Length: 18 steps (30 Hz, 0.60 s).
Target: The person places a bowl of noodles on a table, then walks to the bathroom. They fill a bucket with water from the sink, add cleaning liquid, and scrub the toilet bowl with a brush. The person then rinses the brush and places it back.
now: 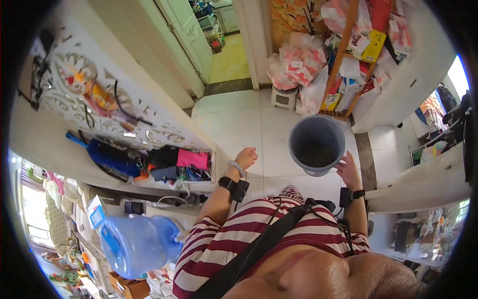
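A grey plastic bucket (309, 170) hangs in front of me on the right, over the tiled floor, its open top tipped toward me. Its inside is dark toward the bottom, and I cannot make out whether anything lies in it. My right hand (348, 169) grips the rim at its near right side, fingertips at the edge. Apart from the bucket, my left hand (245, 158) is held out over the tiles with its fingers curled in and nothing seen in them. A bangle and a black wrist strap are on the left arm; another strap is on the right.
White floor tiles (229, 124) lead to a doorway (226, 60) ahead. Bagged packages (298, 62) sit on a small white stool (284, 98), beside a wooden rack (343, 55). On my left stand a carved white partition with shelves (149, 119) and a large blue water bottle (142, 244).
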Each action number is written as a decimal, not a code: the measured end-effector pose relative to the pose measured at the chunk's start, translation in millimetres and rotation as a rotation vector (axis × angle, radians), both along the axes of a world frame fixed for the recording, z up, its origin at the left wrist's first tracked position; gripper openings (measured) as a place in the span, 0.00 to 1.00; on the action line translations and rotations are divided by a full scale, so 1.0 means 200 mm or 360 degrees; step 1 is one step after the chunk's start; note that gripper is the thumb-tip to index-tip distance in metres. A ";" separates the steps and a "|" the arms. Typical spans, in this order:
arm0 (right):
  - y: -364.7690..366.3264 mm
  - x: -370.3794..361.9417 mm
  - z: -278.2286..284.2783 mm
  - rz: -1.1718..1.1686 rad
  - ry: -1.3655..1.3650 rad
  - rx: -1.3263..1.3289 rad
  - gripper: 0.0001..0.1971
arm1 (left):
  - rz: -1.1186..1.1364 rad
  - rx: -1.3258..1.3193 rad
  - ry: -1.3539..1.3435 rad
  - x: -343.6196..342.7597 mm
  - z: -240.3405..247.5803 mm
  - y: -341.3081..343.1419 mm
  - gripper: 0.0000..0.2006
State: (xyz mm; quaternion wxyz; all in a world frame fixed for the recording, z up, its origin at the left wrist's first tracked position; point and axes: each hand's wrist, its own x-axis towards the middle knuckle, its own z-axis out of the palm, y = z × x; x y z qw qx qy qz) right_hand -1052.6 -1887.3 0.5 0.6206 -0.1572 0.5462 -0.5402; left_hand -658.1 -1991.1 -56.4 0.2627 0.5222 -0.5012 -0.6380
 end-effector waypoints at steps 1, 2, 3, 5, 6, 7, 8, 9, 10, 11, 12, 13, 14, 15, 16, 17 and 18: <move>-0.09 0.02 0.00 0.0054 0.0022 -0.0002 0.21 | -0.0001 0.0011 -0.0013 -0.04 0.07 -0.07 0.20; -0.17 0.04 -0.01 0.0111 0.0038 -0.0005 0.21 | 0.0016 -0.0039 -0.0138 -0.07 0.13 -0.13 0.20; -0.28 0.03 -0.03 0.0159 -0.0070 -0.0023 0.20 | 0.0038 -0.0102 -0.0262 -0.08 0.17 -0.21 0.20; -0.48 0.08 -0.08 0.0205 -0.0051 -0.0024 0.20 | 0.0072 -0.0009 -0.0229 -0.03 0.15 -0.38 0.20; -0.61 0.10 -0.10 0.0255 -0.0005 -0.0031 0.20 | 0.0111 0.0075 -0.0168 -0.01 0.12 -0.49 0.20; -0.74 0.16 -0.09 0.0306 -0.0014 -0.0050 0.20 | 0.0163 0.0060 -0.0177 0.09 0.00 -0.58 0.20; -0.86 0.23 -0.07 0.0448 -0.0037 -0.0036 0.20 | 0.0067 -0.0157 -0.0210 0.27 -0.20 -0.64 0.20; -0.97 0.26 -0.07 0.0533 -0.0059 -0.0003 0.20 | -0.0090 -0.0355 -0.0245 0.29 -0.18 -0.71 0.20; -1.10 0.27 -0.08 0.0564 -0.0066 -0.0004 0.20 | -0.0059 -0.0353 -0.0256 0.30 -0.16 -0.78 0.20; -1.26 0.29 -0.09 0.0680 -0.0068 -0.0023 0.20 | 0.0183 -0.0085 0.0041 0.32 -0.15 -0.83 0.20; -1.34 0.33 -0.12 0.0761 -0.0086 -0.0002 0.19 | 0.0394 0.0223 0.0330 0.32 -0.09 -0.83 0.19; -1.46 0.37 -0.07 0.0755 -0.0060 0.0047 0.19 | 0.0417 0.0227 0.0315 0.32 -0.03 -0.86 0.19; -1.56 0.40 -0.10 0.0778 -0.0074 0.0053 0.19 | 0.0689 0.0356 0.0389 0.33 0.02 -0.87 0.19; -1.67 0.45 -0.10 0.0935 -0.0131 0.0066 0.19 | 0.0988 0.0475 0.0486 0.35 0.05 -0.87 0.18; -1.76 0.50 -0.09 0.1091 -0.0186 0.0082 0.19 | 0.1037 0.0472 0.0498 0.38 0.07 -0.90 0.18; -1.86 0.56 -0.09 0.1097 -0.0128 0.0010 0.21 | 0.1106 0.0426 0.0301 0.42 0.08 -0.92 0.18; -1.95 0.60 -0.08 0.1152 -0.0120 0.0016 0.21 | 0.1178 0.0386 0.0105 0.45 0.09 -0.94 0.17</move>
